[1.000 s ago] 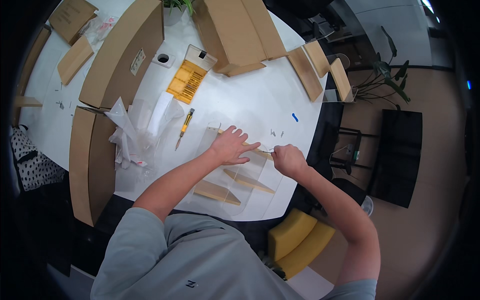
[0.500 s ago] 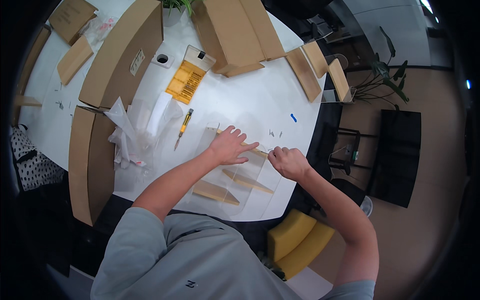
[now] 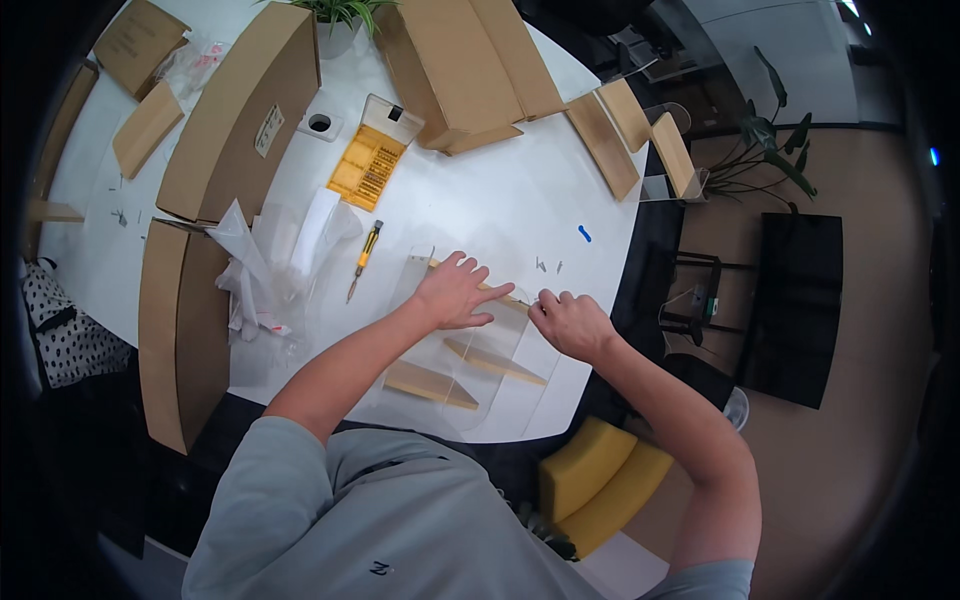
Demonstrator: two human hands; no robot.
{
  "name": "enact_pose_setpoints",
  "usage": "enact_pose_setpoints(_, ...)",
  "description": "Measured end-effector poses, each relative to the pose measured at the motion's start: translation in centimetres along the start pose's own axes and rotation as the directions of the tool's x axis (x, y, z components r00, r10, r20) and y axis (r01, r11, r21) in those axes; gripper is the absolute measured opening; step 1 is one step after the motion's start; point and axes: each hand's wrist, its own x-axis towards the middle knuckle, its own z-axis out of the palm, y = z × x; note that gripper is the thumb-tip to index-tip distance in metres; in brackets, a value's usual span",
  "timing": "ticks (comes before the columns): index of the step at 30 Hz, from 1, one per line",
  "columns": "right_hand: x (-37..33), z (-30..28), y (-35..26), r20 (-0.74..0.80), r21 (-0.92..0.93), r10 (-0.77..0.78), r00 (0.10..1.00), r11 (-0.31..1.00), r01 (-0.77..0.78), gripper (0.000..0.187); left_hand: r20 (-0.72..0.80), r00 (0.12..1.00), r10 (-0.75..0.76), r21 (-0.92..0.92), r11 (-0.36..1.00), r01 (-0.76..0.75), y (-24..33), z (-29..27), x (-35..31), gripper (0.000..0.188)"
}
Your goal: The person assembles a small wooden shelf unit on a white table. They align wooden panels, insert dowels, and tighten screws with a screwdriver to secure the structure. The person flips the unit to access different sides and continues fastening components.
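Note:
A small shelf stands on the table, made of clear plastic side panels (image 3: 408,284) with light wooden boards (image 3: 432,384) between them. My left hand (image 3: 456,294) rests over the board farthest from me, fingers spread. At that board's right end my right hand (image 3: 572,325) is closed in a pinch, its fingertips by the clear panel. Whatever it holds is too small and too covered to make out. A yellow and black screwdriver (image 3: 366,254) lies left of the shelf. Beyond the shelf lie several small screws (image 3: 542,265) and a blue piece (image 3: 584,234).
An open yellow bit case (image 3: 362,170) lies beyond the screwdriver. Clear plastic wrapping (image 3: 262,270) and tall cardboard pieces (image 3: 240,120) stand on the left. An open cardboard box (image 3: 460,70) is at the back. Wooden boards with clear panels (image 3: 603,148) sit at the right edge.
My right hand has shifted slightly left, closer to the board's end. My left hand stays in about the same place, fingers still spread.

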Motion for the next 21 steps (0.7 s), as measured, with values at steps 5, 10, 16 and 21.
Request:
enact_pose_setpoints(5, 0.9, 0.8, -0.8, 0.016, 0.154, 0.156, 0.988, 0.976, -0.157, 0.016, -0.039, 0.999, -0.007, -0.001, 1.000, 0.007, 0.0, 0.3, -0.1, 0.065)
enact_pose_setpoints(10, 3.7, -1.3, 1.6, 0.718, 0.505, 0.475, 0.508, 0.146, -0.850, 0.028, 0.014, 1.000, -0.004, -0.030, 1.000, 0.005, -0.1, -0.3, 0.0, 0.065)
enact_pose_setpoints(16, 2.8, -2.6, 0.0, 0.379, 0.245, 0.413, 0.828, 0.818, -0.520, 0.021, -0.039, 0.999, -0.001, -0.006, 1.000, 0.001, -0.2, 0.4, 0.0, 0.065)
enact_pose_setpoints(21, 0.1, -0.4, 0.9, -0.025, 0.046, -0.016, 1.000, 0.999, 0.017, 0.016, -0.010, 1.000, 0.003, -0.014, 1.000, -0.003, 0.0, -0.1, 0.1, 0.065)
